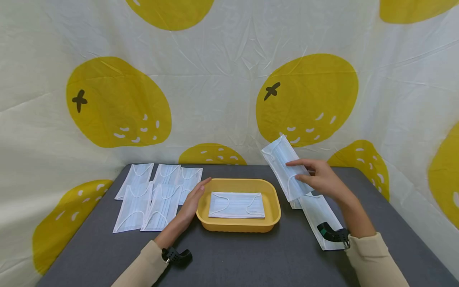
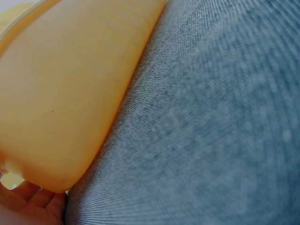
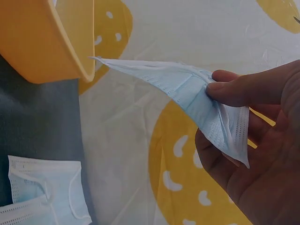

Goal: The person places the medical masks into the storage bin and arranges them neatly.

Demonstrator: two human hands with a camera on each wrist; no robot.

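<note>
A light blue face mask [image 1: 285, 167] is pinched between the thumb and fingers of my right hand [image 1: 320, 177], raised and tilted to the right of a yellow tub [image 1: 238, 226]. The right wrist view shows that mask [image 3: 187, 93] bent slightly in the grip. Inside the tub lies a face mask [image 1: 236, 205], flat and crosswise. My left hand [image 1: 191, 203] rests along the tub's left side with fingers straight; the left wrist view shows its fingers [image 2: 40, 199] at the tub's wall [image 2: 70, 93]. More masks [image 1: 322, 219] lie under my right hand, partly hidden.
On the left of the dark grey table [image 1: 229, 259], several masks [image 1: 132, 207] lie in two overlapping rows. A white curtain [image 1: 215, 99] with yellow fruit prints hangs behind the table. Black wrist cameras [image 1: 177, 257] sit on both wrists.
</note>
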